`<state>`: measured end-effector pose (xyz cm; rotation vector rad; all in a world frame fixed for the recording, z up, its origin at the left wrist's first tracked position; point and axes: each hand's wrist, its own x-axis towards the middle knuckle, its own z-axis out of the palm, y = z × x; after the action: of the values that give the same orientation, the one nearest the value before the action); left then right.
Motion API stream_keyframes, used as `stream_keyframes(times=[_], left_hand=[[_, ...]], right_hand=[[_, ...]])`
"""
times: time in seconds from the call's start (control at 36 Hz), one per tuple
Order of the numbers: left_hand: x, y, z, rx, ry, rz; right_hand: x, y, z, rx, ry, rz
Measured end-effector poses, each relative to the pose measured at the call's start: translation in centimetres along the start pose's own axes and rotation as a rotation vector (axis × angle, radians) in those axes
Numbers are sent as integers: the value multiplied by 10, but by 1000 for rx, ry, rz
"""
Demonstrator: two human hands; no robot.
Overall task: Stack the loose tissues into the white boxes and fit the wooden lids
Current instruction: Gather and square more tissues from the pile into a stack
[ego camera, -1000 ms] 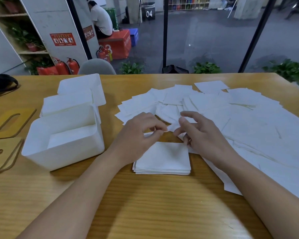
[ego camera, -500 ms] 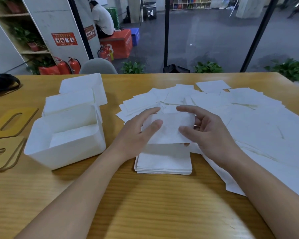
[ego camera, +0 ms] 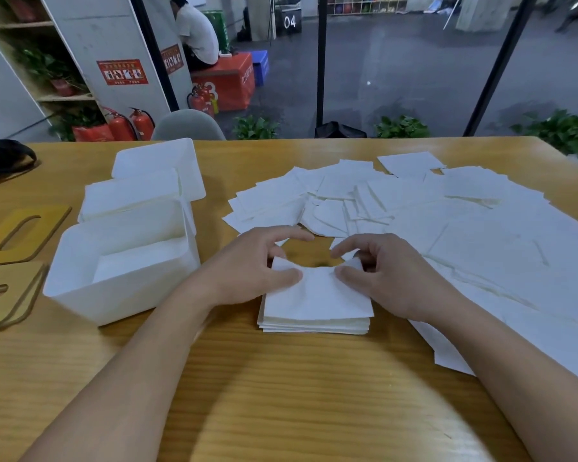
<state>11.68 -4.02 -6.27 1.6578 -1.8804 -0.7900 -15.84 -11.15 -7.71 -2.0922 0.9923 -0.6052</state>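
White tissue (ego camera: 317, 291) lies on top of a neat stack of tissues (ego camera: 314, 323) near the middle of the wooden worktop (ego camera: 281, 395), toward its near edge. Both hands grasp that top sheet at its far edge: the left hand (ego camera: 257, 268) pinches the far left corner between thumb and curled fingers, and the right hand (ego camera: 381, 278) pinches the far right corner the same way, so the sheet's far edge sags between them. Its near part rests flat on the stack.

Loose tissues (ego camera: 431, 208) are spread in an overlapping heap beyond the hands and across the right side of the worktop, reaching its right edge. Just left of the stack stands an open white box (ego camera: 121, 295) with a layer of tissues in its bottom. Behind it, toward the far edge, a second white box (ego camera: 131, 198) looks filled with tissues up to the rim, and a third white box (ego camera: 161, 161) sits behind that, touching it. Two wooden lids with slots lie flat at the left edge, one lid (ego camera: 20, 233) farther back and another lid (ego camera: 7, 291) nearer, beside the open box
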Motion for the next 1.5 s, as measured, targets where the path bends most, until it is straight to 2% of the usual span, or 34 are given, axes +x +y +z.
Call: stream_keyframes(times=[0.17,0.39,0.56,0.92,1.03,1.17,1.28,1.39,1.5], left_hand=[[2,-1,4,69,1,-39],[4,-8,5,87,17,-23],[14,-12,14,54,202,1],[46,-1,32,2,258,-22],[41,5,33,1,386,29],[32,18,31,-188,626,91],[25,15,28,-310,722,77],[22,4,24,-380,593,-102],[20,1,19,-293,433,-137]], right_hand=[[-2,4,5,-147,-19,-24],[-1,6,6,-157,-26,-29],[-2,6,7,-128,24,-43],[0,6,7,-163,73,-64],[1,6,7,-157,100,-61],[3,7,6,-131,154,-51],[3,9,6,-118,178,-58],[4,10,8,-107,169,-47],[3,8,9,-105,162,-39]])
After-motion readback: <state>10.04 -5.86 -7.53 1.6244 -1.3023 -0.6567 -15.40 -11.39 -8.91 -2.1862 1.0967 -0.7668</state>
